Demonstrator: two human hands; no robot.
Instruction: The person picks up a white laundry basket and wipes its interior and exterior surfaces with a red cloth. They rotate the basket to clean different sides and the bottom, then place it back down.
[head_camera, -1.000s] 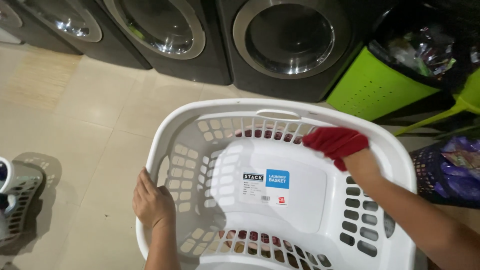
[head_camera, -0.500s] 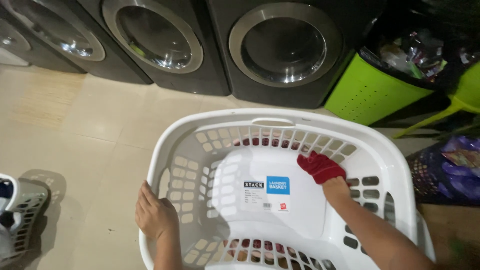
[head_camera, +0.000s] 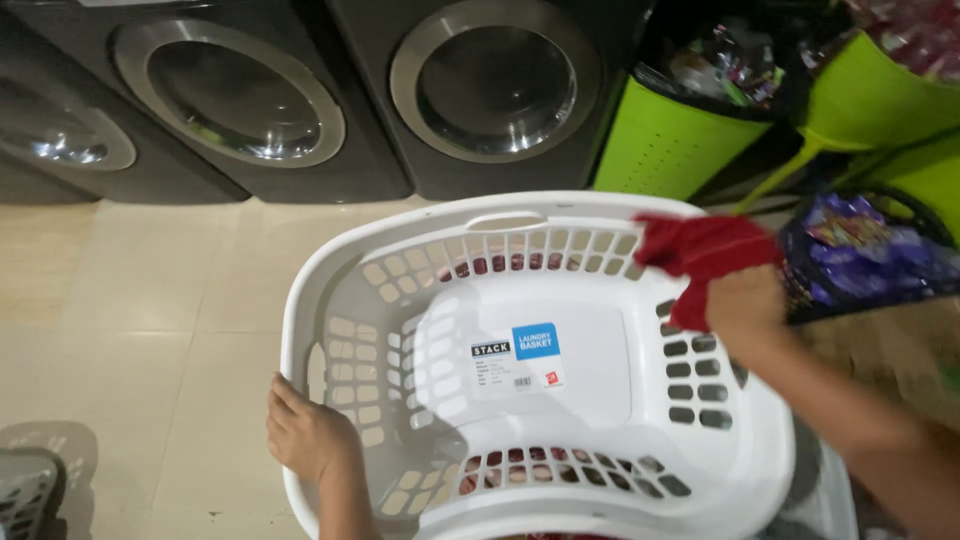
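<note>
Right hand (head_camera: 745, 310) fisted around a red cloth (head_camera: 705, 255), raised at the far right rim of the white laundry basket (head_camera: 330, 270), forearm running in from the lower right. Left hand (head_camera: 305, 435) curled over the near left rim, gripping. Dark front-loading washers (head_camera: 400, 100) beyond; green bins (head_camera: 665, 145) to the right.

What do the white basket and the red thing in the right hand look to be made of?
Basket: likely moulded plastic, smooth and slightly glossy, with cut-out slots in its walls. Red thing: seemingly soft cloth, matte and crumpled, bunched in the right hand.
</note>
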